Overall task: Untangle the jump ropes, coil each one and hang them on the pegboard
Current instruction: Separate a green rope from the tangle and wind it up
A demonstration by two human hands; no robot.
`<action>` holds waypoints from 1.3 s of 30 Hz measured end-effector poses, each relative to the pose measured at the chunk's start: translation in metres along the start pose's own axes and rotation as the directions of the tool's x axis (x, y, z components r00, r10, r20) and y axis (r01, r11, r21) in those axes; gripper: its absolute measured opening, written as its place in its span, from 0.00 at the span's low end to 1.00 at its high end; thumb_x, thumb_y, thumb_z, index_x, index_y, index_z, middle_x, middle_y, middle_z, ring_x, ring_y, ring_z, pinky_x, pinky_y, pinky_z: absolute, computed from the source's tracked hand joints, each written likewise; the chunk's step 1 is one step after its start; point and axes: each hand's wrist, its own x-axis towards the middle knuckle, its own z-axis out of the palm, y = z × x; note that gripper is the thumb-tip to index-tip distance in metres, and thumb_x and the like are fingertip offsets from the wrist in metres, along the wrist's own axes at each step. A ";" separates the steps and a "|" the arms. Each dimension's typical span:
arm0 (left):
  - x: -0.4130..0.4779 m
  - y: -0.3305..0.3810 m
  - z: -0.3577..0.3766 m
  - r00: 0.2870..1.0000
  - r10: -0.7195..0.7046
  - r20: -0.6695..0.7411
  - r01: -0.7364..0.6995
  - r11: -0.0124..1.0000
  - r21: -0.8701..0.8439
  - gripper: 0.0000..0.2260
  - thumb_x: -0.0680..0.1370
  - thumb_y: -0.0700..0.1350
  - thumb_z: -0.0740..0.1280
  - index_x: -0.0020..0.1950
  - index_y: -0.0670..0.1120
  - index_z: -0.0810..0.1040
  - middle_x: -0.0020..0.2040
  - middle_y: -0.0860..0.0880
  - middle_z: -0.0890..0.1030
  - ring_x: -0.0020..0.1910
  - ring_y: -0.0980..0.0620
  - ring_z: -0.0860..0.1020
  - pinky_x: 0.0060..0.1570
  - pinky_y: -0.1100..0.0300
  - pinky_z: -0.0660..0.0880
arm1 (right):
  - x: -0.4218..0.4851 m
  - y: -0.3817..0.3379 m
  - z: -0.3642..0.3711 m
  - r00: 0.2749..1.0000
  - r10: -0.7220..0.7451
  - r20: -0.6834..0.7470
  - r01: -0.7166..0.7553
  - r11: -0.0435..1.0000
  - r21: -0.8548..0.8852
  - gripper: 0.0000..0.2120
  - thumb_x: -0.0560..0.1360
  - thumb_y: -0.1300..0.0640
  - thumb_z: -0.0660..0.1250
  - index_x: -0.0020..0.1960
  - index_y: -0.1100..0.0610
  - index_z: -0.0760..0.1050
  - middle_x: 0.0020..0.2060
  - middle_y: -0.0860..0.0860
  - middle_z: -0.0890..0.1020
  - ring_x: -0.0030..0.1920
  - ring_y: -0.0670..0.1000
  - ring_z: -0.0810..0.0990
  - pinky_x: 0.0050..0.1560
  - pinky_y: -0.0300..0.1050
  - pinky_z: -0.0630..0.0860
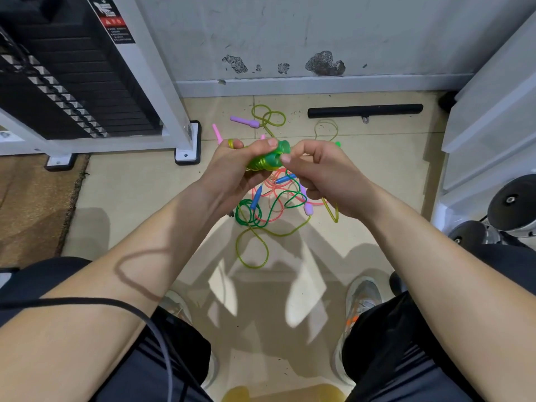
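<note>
My left hand (232,166) grips a pair of green handles (274,156) with yellow-green cord wound round them. My right hand (322,175) pinches the cord at the handles' right end, and a yellow-green strand (333,211) hangs from under that hand. On the floor below lies a tangle of ropes: a dark green cord (249,216), a pink cord (272,198) and blue handles (256,198). A yellow-green loop (252,256) trails toward me. Purple (245,121) and pink (217,134) handles lie farther back near another yellow-green loop (268,117).
A weight-stack machine (87,82) with a white frame stands at the left, its foot (188,146) near the ropes. A black bar (365,110) lies by the wall. White cabinets (490,126) and dumbbells (510,204) sit at the right. No pegboard is in view.
</note>
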 end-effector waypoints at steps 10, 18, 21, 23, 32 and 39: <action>-0.011 0.004 0.001 0.990 -0.081 0.117 0.088 0.995 -0.054 0.05 0.78 0.43 0.70 0.48 0.43 0.82 0.43 0.48 0.83 0.39 0.56 0.81 0.44 0.65 0.79 | 0.001 0.010 0.021 0.984 -0.126 -0.125 0.148 0.971 0.187 0.13 0.82 0.61 0.63 0.39 0.54 0.72 0.26 0.46 0.66 0.25 0.44 0.62 0.26 0.37 0.60; -0.014 -0.007 0.005 0.977 -0.140 0.161 0.173 0.963 -0.208 0.07 0.78 0.47 0.70 0.53 0.45 0.81 0.51 0.48 0.82 0.49 0.55 0.78 0.42 0.67 0.78 | 0.001 0.008 0.022 0.992 -0.094 -0.084 0.117 0.935 0.334 0.15 0.83 0.62 0.61 0.38 0.53 0.70 0.27 0.46 0.62 0.26 0.45 0.57 0.27 0.37 0.56; -0.013 -0.010 0.005 0.976 -0.147 0.161 0.179 0.962 -0.206 0.10 0.78 0.50 0.70 0.55 0.45 0.81 0.55 0.48 0.81 0.51 0.55 0.78 0.44 0.67 0.78 | 0.002 0.010 0.024 0.989 -0.116 -0.090 0.138 0.939 0.315 0.14 0.83 0.61 0.61 0.39 0.54 0.69 0.28 0.48 0.61 0.27 0.47 0.57 0.28 0.39 0.57; -0.013 -0.010 0.005 0.977 -0.137 0.164 0.169 0.965 -0.198 0.11 0.77 0.52 0.70 0.53 0.45 0.82 0.53 0.48 0.82 0.49 0.56 0.80 0.45 0.67 0.78 | 0.002 0.010 0.027 0.988 -0.123 -0.088 0.145 0.940 0.309 0.13 0.83 0.61 0.60 0.39 0.54 0.69 0.29 0.49 0.61 0.27 0.48 0.57 0.29 0.40 0.57; -0.008 -0.006 0.001 0.959 -0.118 0.257 0.163 0.973 -0.160 0.17 0.74 0.46 0.72 0.60 0.42 0.78 0.48 0.48 0.80 0.47 0.55 0.77 0.46 0.67 0.79 | 0.007 0.003 0.027 0.976 -0.142 -0.165 0.195 0.906 0.375 0.14 0.84 0.63 0.56 0.40 0.57 0.63 0.26 0.48 0.64 0.26 0.48 0.60 0.28 0.41 0.65; -0.007 -0.008 0.004 0.951 -0.141 0.276 0.187 0.971 -0.149 0.16 0.77 0.55 0.70 0.56 0.43 0.82 0.54 0.44 0.81 0.52 0.50 0.79 0.65 0.57 0.72 | 0.009 0.005 0.029 0.963 -0.205 -0.173 0.243 0.940 0.238 0.13 0.84 0.63 0.56 0.40 0.57 0.64 0.26 0.50 0.65 0.25 0.49 0.63 0.28 0.43 0.69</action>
